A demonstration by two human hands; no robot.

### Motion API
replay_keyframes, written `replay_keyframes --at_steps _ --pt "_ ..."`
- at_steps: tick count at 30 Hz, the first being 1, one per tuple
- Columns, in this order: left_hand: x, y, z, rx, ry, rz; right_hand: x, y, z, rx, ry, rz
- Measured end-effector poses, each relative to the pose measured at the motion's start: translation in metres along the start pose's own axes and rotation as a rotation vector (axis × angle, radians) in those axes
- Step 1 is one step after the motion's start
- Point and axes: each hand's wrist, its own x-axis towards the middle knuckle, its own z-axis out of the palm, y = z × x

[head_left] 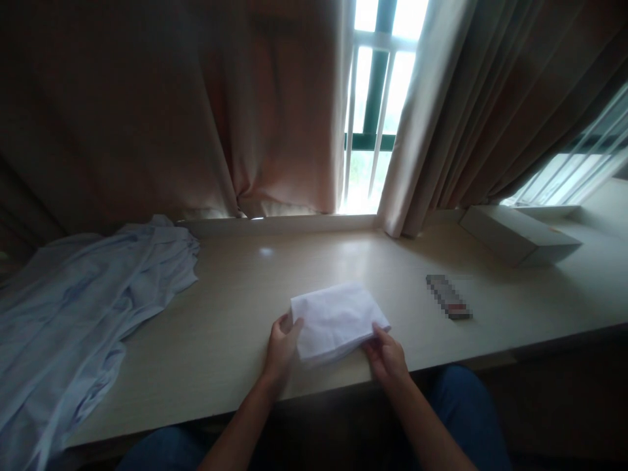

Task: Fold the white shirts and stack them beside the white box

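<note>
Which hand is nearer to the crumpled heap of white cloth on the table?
The left hand. It holds the left edge of the folded white cloth, to the right of the heap; the right hand is farther right, holding that cloth's near right corner.

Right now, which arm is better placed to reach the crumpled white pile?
Likely left: both hold the folded cloth, but your left grip is nearer the crumpled pile, while your right grip is farther across.
</note>
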Motion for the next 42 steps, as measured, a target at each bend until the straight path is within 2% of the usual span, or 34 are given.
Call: replay_keyframes --at_steps 4,8,12,14,16,19,21,23,24,26,29,31,33,34,36,39,42 --pt "-0.031 -0.012 0.011 -0.152 -0.166 -0.078 -0.021 0.013 0.012 0.032 -0.066 0.145" --pt "-0.041 -0.018 0.014 -0.127 -0.184 -0.150 -0.025 0.018 0.013 -0.030 -0.012 0.168" --pt "-0.027 0.001 0.003 -0.032 -0.229 -0.176 -0.009 -0.009 -0.004 -0.145 -0.012 0.150" --pt "-0.015 0.016 -0.007 -0.004 -0.279 -0.156 0.000 -0.027 -0.013 -0.378 -0.037 0.135" --pt "-0.003 0.029 -0.018 0.033 -0.329 -0.157 0.009 -0.043 -0.017 -0.753 -0.019 0.019" --pt "0.014 0.040 -0.030 0.096 -0.430 -0.207 0.021 -0.058 -0.011 -1.217 0.036 -0.365" --pt "0.024 0.041 -0.031 0.128 -0.517 -0.244 0.030 -0.061 0.000 -1.315 -0.052 -0.581" --pt "0.034 0.042 -0.027 0.170 -0.559 -0.255 0.039 -0.061 0.013 -1.313 -0.221 -0.637" --pt "0.039 0.044 -0.025 0.200 -0.544 -0.237 0.044 -0.060 0.019 -1.305 -0.297 -0.605" --pt "0.050 0.049 -0.019 0.302 -0.429 -0.130 0.052 -0.058 0.027 -1.314 -0.377 -0.475" --pt "0.060 0.061 -0.016 0.544 -0.124 0.222 0.058 -0.056 0.030 -1.413 -0.389 -0.267" --pt "0.056 0.066 -0.015 0.693 -0.015 0.495 0.057 -0.054 0.028 -1.494 -0.421 -0.158" --pt "0.043 0.062 -0.013 0.805 -0.109 0.683 0.054 -0.052 0.026 -1.581 -0.467 -0.073" --pt "0.035 0.057 -0.011 0.875 -0.198 0.729 0.052 -0.051 0.026 -1.628 -0.486 -0.037" --pt "0.021 0.041 -0.006 1.072 -0.345 0.739 0.048 -0.049 0.028 -1.698 -0.515 0.015" --pt "0.012 0.015 -0.003 1.383 -0.361 0.711 0.040 -0.049 0.033 -1.659 -0.544 0.055" --pt "0.016 0.001 -0.005 1.511 -0.328 0.735 0.031 -0.050 0.037 -1.423 -0.602 0.169"
